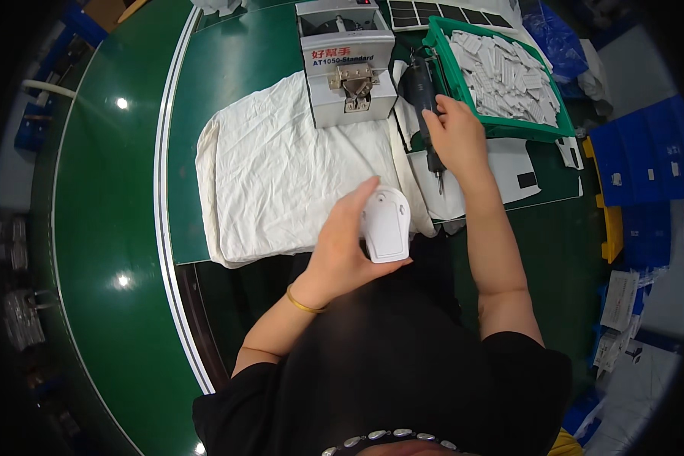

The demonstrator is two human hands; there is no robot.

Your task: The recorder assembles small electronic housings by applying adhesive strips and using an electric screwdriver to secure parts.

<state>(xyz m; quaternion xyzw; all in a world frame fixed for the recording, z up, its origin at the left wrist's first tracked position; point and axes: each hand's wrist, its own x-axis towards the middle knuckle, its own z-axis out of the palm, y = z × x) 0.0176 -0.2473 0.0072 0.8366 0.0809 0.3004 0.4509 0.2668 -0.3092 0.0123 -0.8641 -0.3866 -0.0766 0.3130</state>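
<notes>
The grey machine [321, 106] stands on a green tabletop [239, 47], and its open top recess has dark and metallic parts inside. To its right, a green tray [528, 130] is heaped with loose white plastic pieces [501, 76], many of them ribbed, too many to count. Well off to the machine's right are stacked blue bins [638, 152] with pale labels on their fronts; what they contain is hidden. A crumpled blue plastic bag [553, 36] lies beyond the tray, to the right of the machine.

In front of the machine and slightly to its right, the left hand [338, 247] grasps 1 white plastic housing [388, 228] by its edges, thumb and fingers on opposite ends. Just to the machine's right, the right hand [460, 137] touches a black power screwdriver [419, 95], whose bit points toward the person. Its fingers are bent against the tool's side, but I cannot tell whether they close around it. A white cloth [281, 171] spreads in front of the machine and to its left.
</notes>
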